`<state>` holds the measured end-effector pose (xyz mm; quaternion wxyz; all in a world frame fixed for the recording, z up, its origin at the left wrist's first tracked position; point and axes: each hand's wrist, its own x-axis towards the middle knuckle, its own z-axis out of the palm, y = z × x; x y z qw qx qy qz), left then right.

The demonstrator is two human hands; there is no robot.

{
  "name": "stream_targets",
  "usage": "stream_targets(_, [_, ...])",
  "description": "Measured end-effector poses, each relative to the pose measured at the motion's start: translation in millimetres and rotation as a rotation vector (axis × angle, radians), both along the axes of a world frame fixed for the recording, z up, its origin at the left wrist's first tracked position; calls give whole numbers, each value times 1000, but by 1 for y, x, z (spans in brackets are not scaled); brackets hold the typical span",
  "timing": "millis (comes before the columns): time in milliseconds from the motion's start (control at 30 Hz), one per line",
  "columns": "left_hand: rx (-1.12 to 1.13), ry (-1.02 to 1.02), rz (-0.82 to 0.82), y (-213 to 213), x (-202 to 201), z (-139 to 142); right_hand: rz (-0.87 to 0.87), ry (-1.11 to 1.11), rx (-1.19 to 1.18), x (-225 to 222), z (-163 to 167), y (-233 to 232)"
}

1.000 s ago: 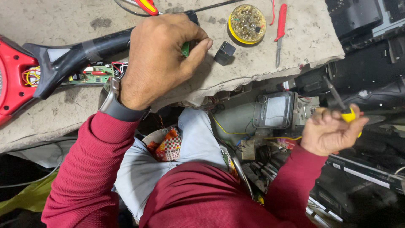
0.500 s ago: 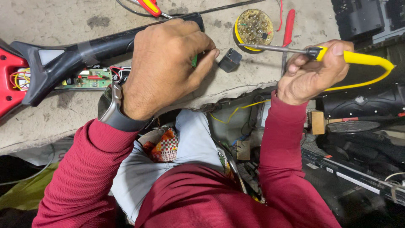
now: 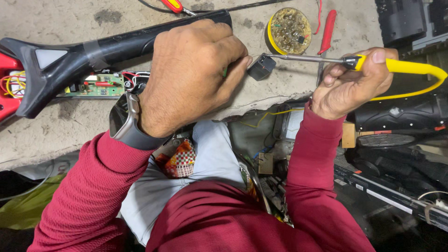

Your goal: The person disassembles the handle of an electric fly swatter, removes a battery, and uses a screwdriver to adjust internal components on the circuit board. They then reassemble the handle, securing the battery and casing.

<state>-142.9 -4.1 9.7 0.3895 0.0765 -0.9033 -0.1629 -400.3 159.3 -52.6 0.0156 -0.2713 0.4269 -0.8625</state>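
Right hand [image 3: 347, 86] clamped on the yellow soldering iron [image 3: 410, 67]; left hand [image 3: 191, 74] pinches a small black component [image 3: 261, 66]; the tip touches it, so a slip could burn fingertips [image 3: 242, 63].

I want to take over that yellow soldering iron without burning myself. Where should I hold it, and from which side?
Take the soldering iron by its yellow handle, coming from the right, where the right hand grips it now. The bare metal shaft points left toward the small black part beside the left hand, so that end is probably hot. The handle's far end curves into the cord, away from the tip.
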Motion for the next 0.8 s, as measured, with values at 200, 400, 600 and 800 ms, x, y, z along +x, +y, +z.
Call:
stream_targets(200, [-12, 3, -4, 0, -1, -2, 4, 9, -10, -3, -1, 0])
stream_targets(400, [-15, 5, 2, 0, -1, -2, 16, 27, -16, -4, -2, 1])
stream_targets(600, [-32, 6, 10, 0, -1, -2, -8, 10, -20, -4, -3, 0])
stream_targets(800, [-36, 13, 14, 1, -2, -3, 21, 59, -11, -4, -3, 1])
